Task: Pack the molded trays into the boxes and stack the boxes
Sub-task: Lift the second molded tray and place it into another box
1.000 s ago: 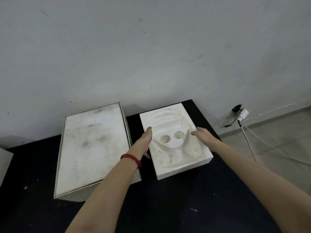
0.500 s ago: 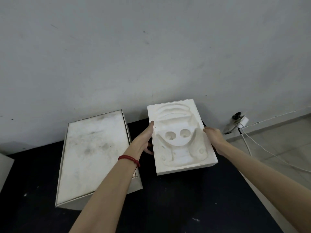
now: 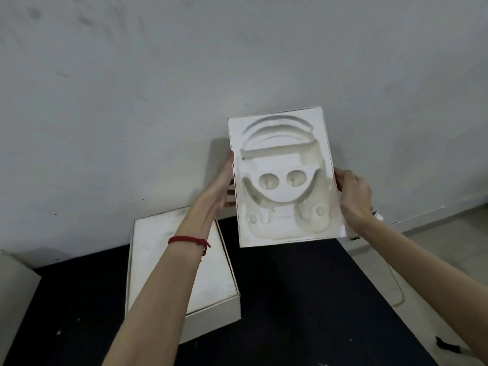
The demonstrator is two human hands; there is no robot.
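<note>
A white molded tray [image 3: 284, 178] with two round hollows and curved recesses hangs in the air above the black table [image 3: 303, 299], tilted with its face toward me. My left hand [image 3: 223, 180] grips its left edge and my right hand [image 3: 352, 196] grips its right edge. A white open box [image 3: 214, 273], smudged inside, lies on the table to the lower left, partly hidden by my left forearm, which wears a red string bracelet.
A grey wall rises right behind the table. Another white box edge [image 3: 15, 294] shows at the far left. Beyond the table's right edge lie a tiled floor and a white cable [image 3: 396, 286].
Both hands have lifted the tray off the table, up and tilted toward me. The view has shifted so the open box now sits lower.
</note>
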